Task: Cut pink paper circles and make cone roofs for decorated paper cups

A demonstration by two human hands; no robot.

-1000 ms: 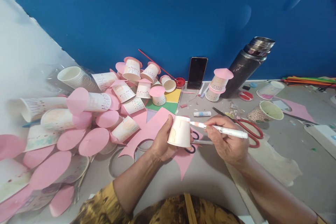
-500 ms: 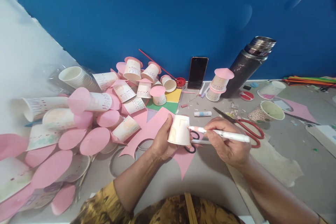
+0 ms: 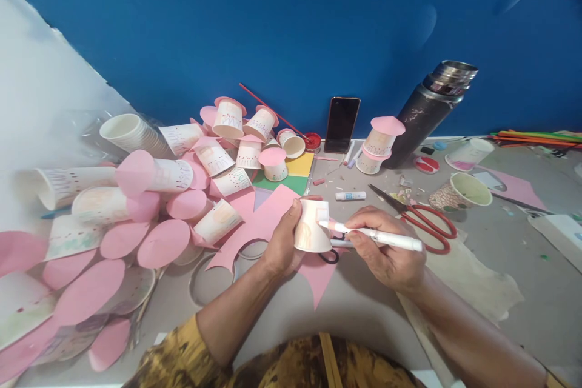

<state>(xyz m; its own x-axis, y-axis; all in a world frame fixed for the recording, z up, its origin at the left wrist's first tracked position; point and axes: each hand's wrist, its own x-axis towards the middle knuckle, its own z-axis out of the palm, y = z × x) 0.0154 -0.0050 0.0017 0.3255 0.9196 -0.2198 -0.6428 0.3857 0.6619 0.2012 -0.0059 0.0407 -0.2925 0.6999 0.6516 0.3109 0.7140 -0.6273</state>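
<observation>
My left hand (image 3: 282,242) is closed around a white paper cup (image 3: 310,236), held with its wide rim downward above the table. Pale peach-orange marks show on the cup's side. In my right hand (image 3: 386,251) is a white marker pen (image 3: 386,238), gripped between thumb and fingers. Its tip meets the cup's right side, at the faint outline drawn there. Beneath the cup lies a cut sheet of pink paper (image 3: 266,212). The dark handles of a pair of scissors (image 3: 330,256) are partly hidden behind the cup and pen.
Many decorated cups with pink paper tops (image 3: 227,118) pile up on the left. At the back a phone (image 3: 342,124) leans on the blue wall, near a dark flask (image 3: 418,115). Red-handled scissors (image 3: 431,221), a glue stick (image 3: 350,196) and a patterned cup (image 3: 448,197) lie to the right.
The marker has moved left and slightly down over the cup's side, my right hand moving with it. The cup has shifted slightly right and turned a little in my left hand.
</observation>
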